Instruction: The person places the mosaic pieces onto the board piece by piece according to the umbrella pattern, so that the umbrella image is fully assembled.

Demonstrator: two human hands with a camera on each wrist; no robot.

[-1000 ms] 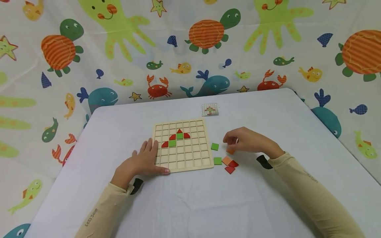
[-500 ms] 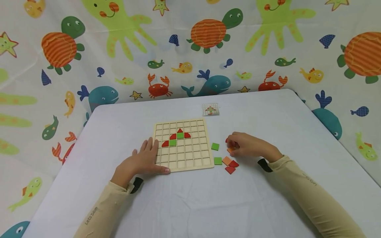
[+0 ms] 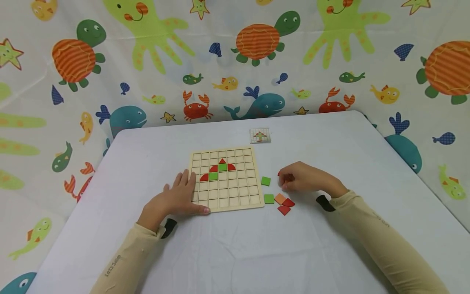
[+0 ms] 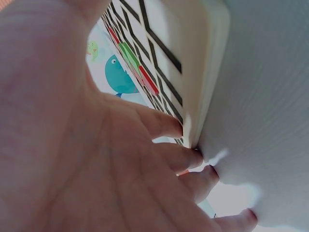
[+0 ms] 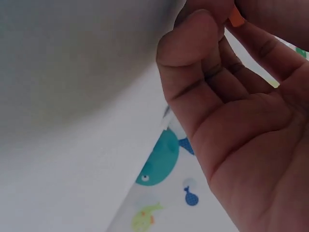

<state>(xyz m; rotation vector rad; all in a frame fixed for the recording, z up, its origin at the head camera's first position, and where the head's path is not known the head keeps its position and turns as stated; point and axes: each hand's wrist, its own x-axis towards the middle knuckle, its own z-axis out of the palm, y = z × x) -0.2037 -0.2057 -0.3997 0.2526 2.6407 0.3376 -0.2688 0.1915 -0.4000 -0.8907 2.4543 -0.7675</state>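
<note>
A wooden grid board (image 3: 235,198) lies on the table, with red curved pieces (image 3: 204,177), a red triangle (image 3: 222,161) and green squares (image 3: 222,167) in its cells. My left hand (image 3: 177,197) rests along the board's left edge, fingers straight, thumb at the near corner. To the right of the board, my right hand (image 3: 302,177) curls its fingertips and pinches an orange tile (image 5: 236,18), mostly hidden by the fingers. A red piece (image 3: 279,174) peeks out behind that hand.
Two loose green squares (image 3: 269,199) lie by the board's right side. Near them, an orange square (image 3: 280,199) touches two red curved pieces (image 3: 284,210). A small pattern card (image 3: 260,135) lies behind the board. A curtain printed with sea animals (image 3: 257,38) hangs beyond the table.
My right hand has closed its fingertips on the orange tile, which showed beneath them on the table before. My left hand stays on the board.
</note>
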